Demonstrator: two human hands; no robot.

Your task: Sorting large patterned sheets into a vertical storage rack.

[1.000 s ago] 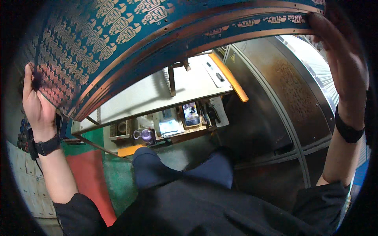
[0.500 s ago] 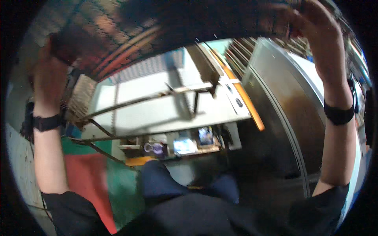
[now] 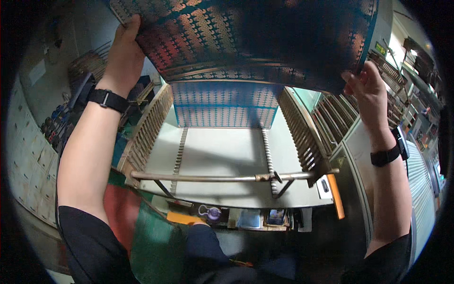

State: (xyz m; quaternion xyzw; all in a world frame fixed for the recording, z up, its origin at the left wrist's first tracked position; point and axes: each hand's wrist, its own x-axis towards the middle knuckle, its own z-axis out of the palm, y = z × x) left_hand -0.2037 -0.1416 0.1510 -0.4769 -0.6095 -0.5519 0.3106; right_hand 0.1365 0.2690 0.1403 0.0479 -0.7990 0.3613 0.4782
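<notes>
Raised up high, a large dark circuit board panel (image 3: 208, 40) with rows of copper-coloured pattern spans the space between my hands. My left hand (image 3: 125, 61) is closed on its left edge, thumb on the near face. At its lower right corner my right hand (image 3: 370, 92) grips the edge with bent fingers. Below and beyond it stands a slotted rack (image 3: 203, 178) with ribbed side walls, toothed strips along its base and a metal bar across the front. A second patterned panel (image 3: 224, 106) is upright at the rack's far end; the raised panel hides its top.
The rack rests on a white tabletop (image 3: 302, 196). An orange strip (image 3: 336, 196) lies at its right edge. Under the tabletop, a shelf holds a purple container (image 3: 212, 213) and a phone (image 3: 276, 217). More slotted racks (image 3: 328, 116) stand at right; lockers (image 3: 28, 165) line the left.
My view has levelled and swung to face the rack squarely. Both hands still hold the panel, which now shows more clearly, and the upright panel in the rack has come into fuller sight.
</notes>
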